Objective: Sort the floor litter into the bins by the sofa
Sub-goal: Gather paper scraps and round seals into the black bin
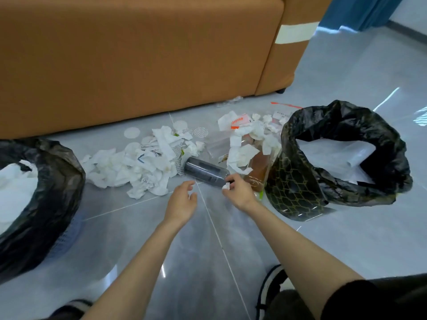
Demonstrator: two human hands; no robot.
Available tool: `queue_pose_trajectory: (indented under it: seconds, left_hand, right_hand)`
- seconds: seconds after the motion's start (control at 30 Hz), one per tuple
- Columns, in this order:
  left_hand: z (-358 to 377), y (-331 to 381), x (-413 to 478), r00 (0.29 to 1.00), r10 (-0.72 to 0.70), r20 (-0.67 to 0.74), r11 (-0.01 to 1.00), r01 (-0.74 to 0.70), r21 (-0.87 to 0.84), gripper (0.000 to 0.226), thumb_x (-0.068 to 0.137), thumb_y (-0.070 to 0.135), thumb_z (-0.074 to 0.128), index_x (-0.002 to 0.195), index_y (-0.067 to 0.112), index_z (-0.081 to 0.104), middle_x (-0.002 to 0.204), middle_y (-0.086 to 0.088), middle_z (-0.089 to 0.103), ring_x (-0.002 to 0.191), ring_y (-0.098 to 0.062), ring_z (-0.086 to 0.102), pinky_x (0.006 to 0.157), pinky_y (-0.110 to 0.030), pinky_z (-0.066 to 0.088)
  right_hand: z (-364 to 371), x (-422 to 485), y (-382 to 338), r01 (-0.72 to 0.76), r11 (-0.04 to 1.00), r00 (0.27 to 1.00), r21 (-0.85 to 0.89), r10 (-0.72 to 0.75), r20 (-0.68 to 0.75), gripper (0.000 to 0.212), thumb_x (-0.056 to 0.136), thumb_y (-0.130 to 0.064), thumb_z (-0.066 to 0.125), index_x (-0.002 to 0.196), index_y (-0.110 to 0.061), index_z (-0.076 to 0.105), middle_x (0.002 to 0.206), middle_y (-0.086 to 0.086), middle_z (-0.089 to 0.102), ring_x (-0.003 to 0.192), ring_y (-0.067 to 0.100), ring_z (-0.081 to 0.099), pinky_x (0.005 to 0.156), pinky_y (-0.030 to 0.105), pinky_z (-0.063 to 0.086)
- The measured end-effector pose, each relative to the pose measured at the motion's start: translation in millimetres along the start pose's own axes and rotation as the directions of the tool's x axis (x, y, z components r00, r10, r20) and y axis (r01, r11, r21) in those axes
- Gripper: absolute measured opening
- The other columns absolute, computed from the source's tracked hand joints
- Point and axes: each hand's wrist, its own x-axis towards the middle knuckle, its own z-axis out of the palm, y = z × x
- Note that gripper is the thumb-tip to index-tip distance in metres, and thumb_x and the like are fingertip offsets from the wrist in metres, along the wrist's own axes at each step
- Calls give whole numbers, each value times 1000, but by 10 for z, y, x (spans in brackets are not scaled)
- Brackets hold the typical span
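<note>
Both forearms were bare, as were the left hand (182, 199) and the right hand (240, 192); the left arm showed uncovered all the way to the bottom edge of the view. A black short sleeve of soft fabric (374, 296) covered the right upper arm, its hem lying just above the elbow. Beside it was a fold of dark brownish-grey trouser cloth (288, 304), blurred. One foot wore a black lace-up shoe with a white sole rim (272, 285), with dark laces along its side. At the lower left edge, a second dark shoe with a pale band (76, 307) was only partly in view.
</note>
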Motion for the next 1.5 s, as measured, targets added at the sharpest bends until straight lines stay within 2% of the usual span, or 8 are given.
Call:
queue_pose_trajectory:
  seconds: [0.33, 0.5, 0.6, 0.77, 0.93, 1.13, 1.27, 1.5]
  left_hand:
    - [-330, -467, 128, 995, -64, -71, 997, 66, 32, 40, 93, 9, 49, 133, 9, 47, 133, -14, 50, 121, -26, 49, 102, -29, 34]
    - [-479, -706, 195, 985, -86, -150, 970, 117, 213, 58, 91, 9, 49, 145, 13, 29, 154, -13, 16, 143, -29, 11, 114, -32, 11]
    - [-577, -771, 330, 980, -110, -165, 951, 152, 270, 65, 92, 14, 50, 149, 23, 18, 158, -6, -2, 143, -34, 2, 115, -38, 13]
    - [-614, -902, 497, 993, -111, -51, 928, 122, 352, 64, 91, 15, 52, 147, 24, 23, 151, -5, 24, 135, -31, 23, 110, -37, 27]
    - [-531, -1004, 364, 997, -54, -59, 934, 71, 351, 57, 84, -4, 48, 134, 21, 45, 132, -5, 41, 118, -28, 37, 97, -35, 40]
    - [-525, -1116, 101, 994, -38, -105, 962, 65, 267, 35, 81, -5, 51, 110, 12, 62, 112, -9, 56, 104, -24, 54, 83, -22, 40]
    - [-561, -1149, -127, 978, -130, -164, 987, 143, 70, 25, 81, -5, 59, 95, 14, 66, 102, -4, 63, 87, -13, 53, 63, -8, 32]
    - [-906, -793, -290, 935, -114, -335, 987, 66, -150, 24, 79, -2, 66, 98, 12, 68, 93, 4, 60, 88, -11, 54, 66, -6, 31]
  right_hand:
    - [550, 184, -210, -47, 997, 990, -68, 56, 130, 41, 88, -15, 59, 127, -11, 47, 103, 8, 61, 107, 26, 58, 87, 23, 41]
    - [768, 263, -290, -29, 998, 984, -58, 39, 173, 39, 88, -15, 57, 125, -10, 46, 91, 0, 57, 86, 17, 54, 75, 22, 41]
    - [884, 301, -323, -2, 998, 984, -67, 14, 177, 37, 89, -15, 56, 125, -11, 46, 88, 1, 56, 85, 16, 52, 71, 21, 38]
    - [1135, 302, -380, 3, 1000, 990, -13, -1, 142, 34, 87, -15, 58, 120, -10, 52, 79, 2, 59, 78, 18, 55, 74, 28, 45]
    - [1222, 263, -381, -14, 999, 996, 46, 10, 94, 29, 87, -14, 57, 116, -10, 54, 67, -6, 54, 76, 18, 54, 73, 26, 43]
    - [1164, 72, -368, -99, 983, 992, 157, 84, 99, 30, 86, -13, 61, 115, -8, 55, 87, 2, 60, 88, 22, 60, 81, 29, 46]
    - [1052, -74, -399, -112, 976, 991, 187, 96, 93, 27, 87, -15, 61, 113, -14, 54, 81, -4, 57, 87, 22, 61, 76, 26, 46]
    - [833, -268, -693, -71, 950, 996, 303, 54, 64, 33, 86, -11, 62, 117, -12, 52, 85, 0, 56, 80, 21, 58, 79, 35, 50]
